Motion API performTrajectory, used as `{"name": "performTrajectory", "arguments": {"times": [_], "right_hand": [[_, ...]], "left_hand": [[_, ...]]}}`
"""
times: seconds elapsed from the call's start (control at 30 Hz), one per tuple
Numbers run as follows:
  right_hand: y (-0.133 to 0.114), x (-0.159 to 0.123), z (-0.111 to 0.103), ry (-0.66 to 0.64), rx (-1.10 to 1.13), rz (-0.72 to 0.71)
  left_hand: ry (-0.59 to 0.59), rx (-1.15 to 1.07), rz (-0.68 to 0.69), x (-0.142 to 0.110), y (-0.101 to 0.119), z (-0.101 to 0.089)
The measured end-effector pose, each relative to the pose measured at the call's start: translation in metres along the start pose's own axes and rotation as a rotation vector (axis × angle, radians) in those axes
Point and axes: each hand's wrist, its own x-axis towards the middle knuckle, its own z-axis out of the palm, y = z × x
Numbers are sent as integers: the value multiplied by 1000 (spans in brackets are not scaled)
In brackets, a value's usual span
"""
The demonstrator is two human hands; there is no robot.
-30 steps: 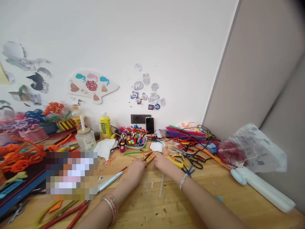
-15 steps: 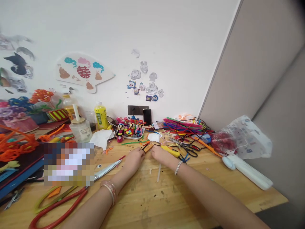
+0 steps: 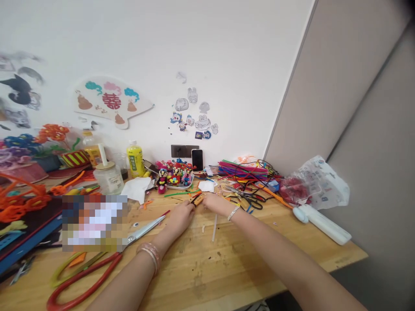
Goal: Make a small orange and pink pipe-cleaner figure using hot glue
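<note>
Gripping a small orange-and-black piece (image 3: 196, 200) near the middle of the wooden worktop (image 3: 236, 268), the left hand (image 3: 182, 216) has its fingers closed around the near end. The right hand (image 3: 214, 203) is bent at the far end; whether its fingers pinch the piece cannot be told. A narrow translucent strip (image 3: 214, 228) lies just below the right wrist, large scissors (image 3: 131, 239) beside the left forearm, and colourful figurines (image 3: 175, 177) beyond both hands.

Left grip (image 3: 182, 214) (bare hand, bangle (image 3: 153, 255) at wrist) touches small orange piece (image 3: 198, 200); right grip (image 3: 215, 204) just beside it. Scissors (image 3: 144, 231) on desk (image 3: 207, 276), left.
</note>
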Motion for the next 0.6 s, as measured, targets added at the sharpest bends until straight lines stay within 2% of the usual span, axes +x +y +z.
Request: {"name": "performTrajectory", "arguments": {"times": [0.2,0.37,0.6], "right_hand": [[-11,-16,-5,-14,-68,-62],[-15,-12,-6,-40,-72,-100],[-17,-6,-4,-53,-27,-36]], "left_hand": [[50,61,41,1,-3,4],[50,76,51,1,-4,5],[51,91,56,0,-2,4]]}}
